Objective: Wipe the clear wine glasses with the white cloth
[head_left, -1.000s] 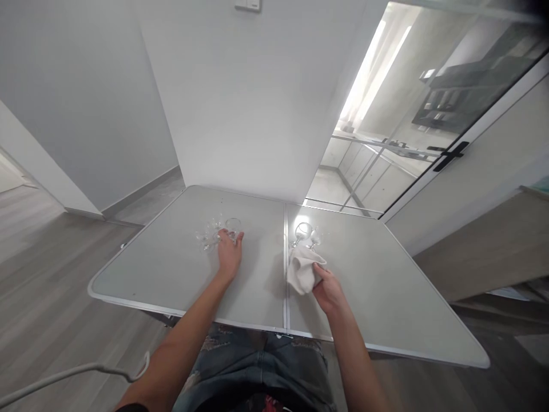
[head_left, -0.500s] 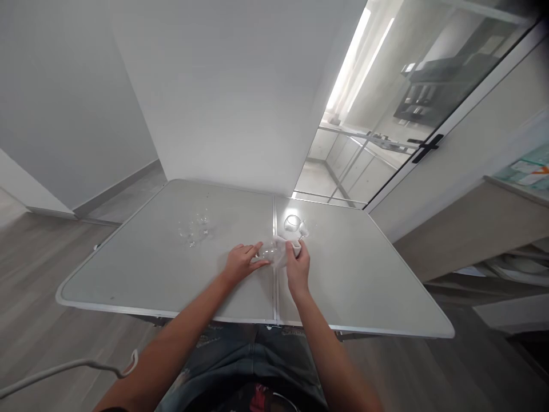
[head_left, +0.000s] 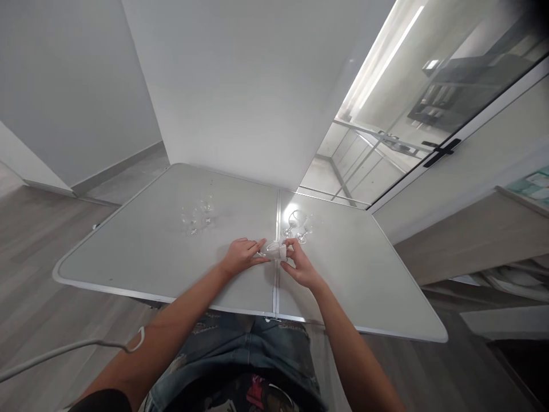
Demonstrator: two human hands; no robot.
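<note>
Close to the table's centre seam, my left hand (head_left: pixel 245 253) holds a clear stemmed glass (head_left: pixel 271 250) tipped on its side, its mouth toward the right. My right hand (head_left: pixel 302 266) has thumb and fingers around a white cloth or tissue (head_left: pixel 283 252) at the glass's mouth. Whether part of it is inside the glass is hard to tell. Just beyond my right hand, clear stemmed glasses (head_left: pixel 302 236) stand close together on the table.
More clear glasses (head_left: pixel 194 222) stand in a group on the left half of the table (head_left: pixel 141 252). A white wall (head_left: pixel 240 103) rises behind it, with a glass door (head_left: pixel 369 131) at the back right. A pale cable (head_left: pixel 86 345) hangs at lower left.
My right hand's grip has shifted, with its fingers spread wider and the cloth bunched at the glass's mouth. My left hand keeps its hold on the glass. The view has shifted slightly.
</note>
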